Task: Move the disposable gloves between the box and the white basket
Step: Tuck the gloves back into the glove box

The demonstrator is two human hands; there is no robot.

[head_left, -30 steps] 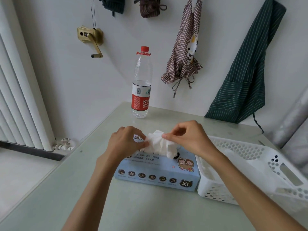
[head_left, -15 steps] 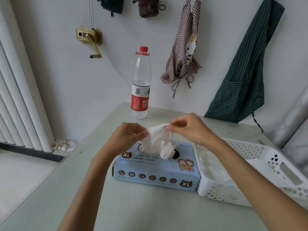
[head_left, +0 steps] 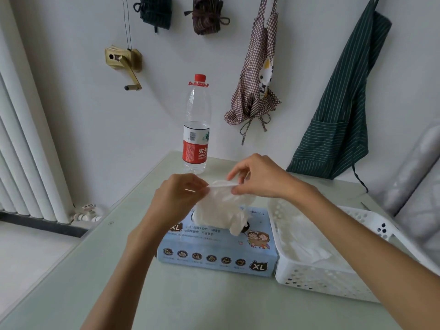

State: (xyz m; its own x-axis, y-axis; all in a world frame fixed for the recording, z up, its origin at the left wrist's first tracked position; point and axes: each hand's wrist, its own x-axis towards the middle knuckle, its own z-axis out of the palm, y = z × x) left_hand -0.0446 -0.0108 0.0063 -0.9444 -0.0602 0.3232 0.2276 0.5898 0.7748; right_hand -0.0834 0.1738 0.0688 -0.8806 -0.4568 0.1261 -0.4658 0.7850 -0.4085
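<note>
A white glove point(head_left: 222, 210) is held up over the blue box point(head_left: 217, 248), and its lower end hangs down to the hole in the box top. Its top edge is stretched flat from side to side, and the rest hangs straight down below the grip. One end of that edge is pinched by the left hand point(head_left: 177, 198), the other by the right hand point(head_left: 258, 177). The white basket point(head_left: 316, 279) is placed just beside the box on the right, with more gloves seen inside. The right hand is nearer the basket, so a sideways carry to the right is probably called for.
</note>
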